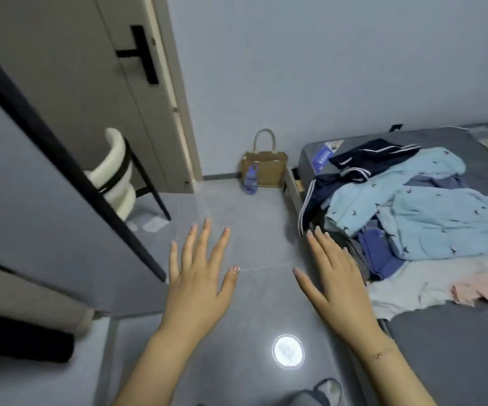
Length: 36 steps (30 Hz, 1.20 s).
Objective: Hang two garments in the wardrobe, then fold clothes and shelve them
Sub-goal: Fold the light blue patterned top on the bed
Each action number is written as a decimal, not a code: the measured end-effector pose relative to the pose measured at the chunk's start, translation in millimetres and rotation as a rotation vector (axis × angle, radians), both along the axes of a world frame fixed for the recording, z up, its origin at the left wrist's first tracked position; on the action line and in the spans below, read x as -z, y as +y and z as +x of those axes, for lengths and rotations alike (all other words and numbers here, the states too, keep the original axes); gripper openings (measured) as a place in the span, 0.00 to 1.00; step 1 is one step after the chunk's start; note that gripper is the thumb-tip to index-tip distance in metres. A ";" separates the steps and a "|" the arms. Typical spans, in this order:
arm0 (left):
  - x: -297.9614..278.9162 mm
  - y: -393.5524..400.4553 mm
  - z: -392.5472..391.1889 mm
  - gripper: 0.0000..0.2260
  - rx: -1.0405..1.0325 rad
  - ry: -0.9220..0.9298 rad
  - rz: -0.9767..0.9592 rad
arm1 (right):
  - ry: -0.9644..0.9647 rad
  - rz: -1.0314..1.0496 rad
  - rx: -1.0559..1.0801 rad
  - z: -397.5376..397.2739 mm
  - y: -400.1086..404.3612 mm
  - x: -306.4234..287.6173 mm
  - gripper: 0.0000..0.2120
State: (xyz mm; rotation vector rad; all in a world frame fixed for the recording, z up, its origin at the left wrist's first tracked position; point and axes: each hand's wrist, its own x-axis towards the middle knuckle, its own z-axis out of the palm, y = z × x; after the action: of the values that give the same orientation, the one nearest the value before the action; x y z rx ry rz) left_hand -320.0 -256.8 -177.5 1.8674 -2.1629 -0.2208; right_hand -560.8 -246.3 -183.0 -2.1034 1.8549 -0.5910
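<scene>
Blue and soft, the clothes point(407, 206) are lying in a messy pile on the gray bed point(453, 347), at the right side. A light blue top with tiny birds is sitting on the pile. Dark pants with white stripes are hanging over the bed's edge. A pink piece is peeking out near the bottom.

Both hands are reaching out over the floor point(254, 312), and both are holding nothing. The left hand point(199, 282) is flat with its fingers spread wide. The right hand point(336, 279) is flat too, with its fingers straight, and its fingertips are coming close to the pile's edge.

On the left, the wardrobe door point(26, 177) is standing open, with a dark strip along its edge. A white chair point(116, 174) is showing behind it. A brown bag point(266, 168) and a purple bottle point(251, 180) are sitting by the far wall.

I think the job is only starting, because nothing is picked up yet. Next, a hand needs to go right and grab one piece from the pile. Pulling just one may be tricky, since they are all tangled. Then it needs a hanger, but no hanger is showing.
</scene>
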 end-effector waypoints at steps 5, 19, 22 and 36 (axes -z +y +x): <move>19.8 -42.7 -152.4 0.28 0.212 0.015 0.034 | -0.007 0.043 0.205 -142.1 14.1 15.4 0.31; 51.1 -128.2 -472.8 0.27 0.726 0.044 0.148 | 0.002 0.125 0.652 -409.6 42.5 49.0 0.30; 71.4 -157.5 -522.6 0.26 0.824 0.038 0.188 | -0.024 0.139 0.719 -442.0 27.2 66.3 0.30; 275.6 -398.1 -794.7 0.26 1.009 -0.092 0.423 | -0.292 0.250 1.067 -605.2 -179.3 205.0 0.29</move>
State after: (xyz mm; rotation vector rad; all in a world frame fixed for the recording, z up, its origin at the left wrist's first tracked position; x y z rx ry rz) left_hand -1114.7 -654.9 -453.2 0.7398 -3.1102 -0.8394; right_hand -1166.0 -425.6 -388.0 -0.6886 2.5709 -0.7494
